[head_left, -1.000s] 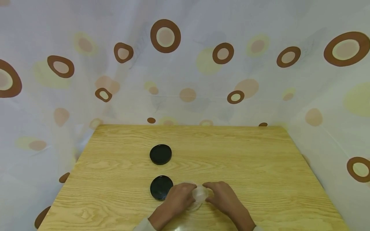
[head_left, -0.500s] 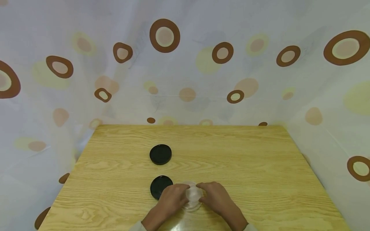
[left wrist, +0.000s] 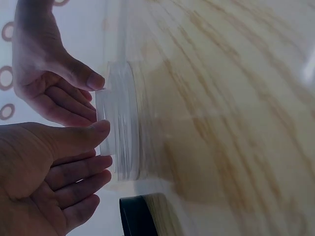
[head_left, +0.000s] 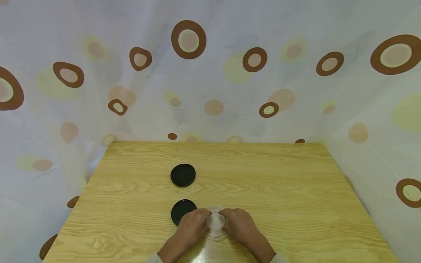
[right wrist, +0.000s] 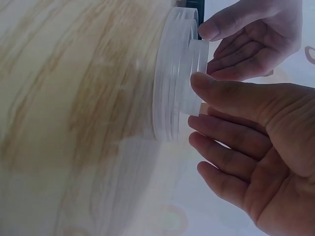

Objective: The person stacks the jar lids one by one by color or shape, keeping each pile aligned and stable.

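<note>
A small clear round piece (head_left: 215, 221), like a shallow plastic lid, sits on or just above wider clear round pieces (left wrist: 129, 123) on the table. My left hand (head_left: 193, 225) pinches its left edge between thumb and fingers. From the other side my right hand (head_left: 241, 225) grips the same small piece, thumb on its upper rim. In the right wrist view, the small piece's face (right wrist: 196, 78) lies parallel to the wider ones (right wrist: 170, 73). Whether they touch all round, I cannot tell.
Two black round shallow dishes (head_left: 182, 175) lie to the left, one behind the other. The nearer dish (head_left: 182, 211) is partly behind my left hand. The wood-grain table (head_left: 279, 175) ends at a spotted cloth (head_left: 213, 73) at back and sides.
Both hands have moved left together, carrying the small clear piece from the right side of the wider clear pieces to over their middle. The black dishes have stayed put.
</note>
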